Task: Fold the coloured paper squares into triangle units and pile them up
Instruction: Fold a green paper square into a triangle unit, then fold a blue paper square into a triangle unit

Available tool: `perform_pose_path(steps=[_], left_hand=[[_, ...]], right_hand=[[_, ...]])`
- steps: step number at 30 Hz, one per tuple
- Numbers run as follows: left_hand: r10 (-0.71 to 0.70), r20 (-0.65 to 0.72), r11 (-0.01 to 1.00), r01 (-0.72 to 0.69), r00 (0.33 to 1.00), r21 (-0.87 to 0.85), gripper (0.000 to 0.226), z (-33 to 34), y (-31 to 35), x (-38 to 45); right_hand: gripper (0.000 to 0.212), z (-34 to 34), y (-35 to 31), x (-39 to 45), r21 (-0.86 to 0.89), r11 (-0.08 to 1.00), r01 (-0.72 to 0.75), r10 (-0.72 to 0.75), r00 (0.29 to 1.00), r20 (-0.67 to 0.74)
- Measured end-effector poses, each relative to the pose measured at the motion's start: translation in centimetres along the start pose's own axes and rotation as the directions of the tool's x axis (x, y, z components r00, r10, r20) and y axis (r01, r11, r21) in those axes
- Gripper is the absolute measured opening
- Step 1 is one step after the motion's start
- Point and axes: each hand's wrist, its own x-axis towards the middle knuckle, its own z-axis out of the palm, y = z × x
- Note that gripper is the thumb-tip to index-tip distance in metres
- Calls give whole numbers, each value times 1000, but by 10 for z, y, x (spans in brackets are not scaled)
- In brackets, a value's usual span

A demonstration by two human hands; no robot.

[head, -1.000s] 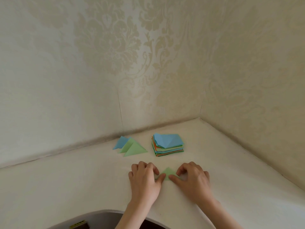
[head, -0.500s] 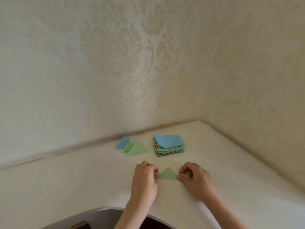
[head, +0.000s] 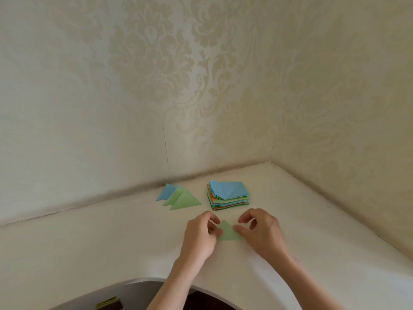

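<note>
I see the left hand (head: 201,237) with its fingers curled, thumb and fingertips pinching the left corner of the green triangle (head: 226,232). The right hand (head: 260,231) sits on the other side, thumb lying against the triangle's right edge; its fingers arch above, loosely bent, and I cannot tell whether they press the paper or only the thumb touches it. The triangle lies flat on the table (head: 89,253), between both hands, its point aimed away from me.

Beyond the hands, near the wall (head: 89,108), stands the stack (head: 229,195) of unfolded squares, a blue sheet with a diagonal crease on top, green and orange edges showing beneath. Left of the stack lies the pile (head: 178,198) of finished units: two green triangles overlapping, a blue one partly under them at the far left. Stack and pile are apart, not touching.

The table is off-white, with a curved cut-out edge at the near side. It fits into a corner of the room; both walls carry pale damask wallpaper. A dark object with a yellow label (head: 107,304) shows below the table edge.
</note>
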Motion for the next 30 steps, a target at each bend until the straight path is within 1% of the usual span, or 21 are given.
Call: perform_pose_path(steps=[2,3,4,6,8,11,14,16,19,22,26,28,30], left_hand=[[-20,-84,999,17,996,-35,9,-14,-9,11],[-36,-137,999,32,990,-34,8,-23,-15,18],[-55,-187,998,50,981,-30,8,-32,-21,26],[-92,-257,996,90,962,-21,10,-48,-33,40],[-116,-276,993,119,954,-5,10,-57,-43,52],[-118,-266,991,131,957,33,12,-59,-53,61],[-103,-272,991,123,957,58,14,-56,-59,65],[-84,-287,992,108,954,69,15,-53,-62,67],[-54,-301,993,83,952,82,19,-52,-66,70],[-38,-313,994,67,949,82,23,-51,-68,71],[32,-362,996,2,932,94,25,-52,-64,65],[94,-382,993,-57,919,107,26,-50,-56,60],[184,-376,982,-156,908,102,28,-45,-44,53]], right_hand=[[9,4,-6,12,5,996,93,-92,989,-116],[9,7,-9,19,-8,991,133,-133,980,-148],[14,10,-12,26,-30,986,161,-164,974,-158],[26,17,-14,42,-95,977,190,-201,972,-120],[33,25,-15,55,-157,966,204,-216,975,-59],[35,38,-13,70,-235,946,224,-232,973,-4],[32,46,-9,76,-317,918,239,-248,969,15],[22,50,-6,76,-373,892,255,-287,957,-32],[7,59,-3,75,-424,859,287,-376,915,-143],[5,60,-4,74,-406,867,290,-393,898,-196],[13,54,-9,72,-349,903,252,-333,922,-197],[9,47,-10,71,-319,916,244,-321,922,-217],[5,36,-10,68,-306,913,270,-354,896,-269]])
